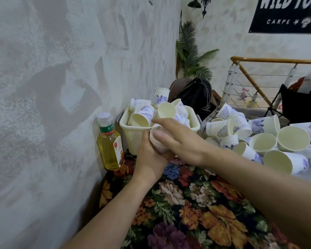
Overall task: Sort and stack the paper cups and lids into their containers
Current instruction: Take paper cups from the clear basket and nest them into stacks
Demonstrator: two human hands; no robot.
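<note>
My left hand [149, 157] grips a white paper cup [155, 139] from below, just in front of a cream plastic bin [131, 135]. My right hand [176, 139] lies over the cup's top with its fingers stretched out, hiding most of the cup. The bin holds several white cups with blue patterns, tumbled at all angles. A large heap of the same cups [262, 139] lies on the table to the right, some on their sides with the open mouths facing me.
A bottle of yellow tea [110, 142] stands against the rough white wall, left of the bin. A floral cloth [187, 203] covers the table. Behind are a black backpack [196, 94], a potted palm [190, 54] and a stair railing [255, 76].
</note>
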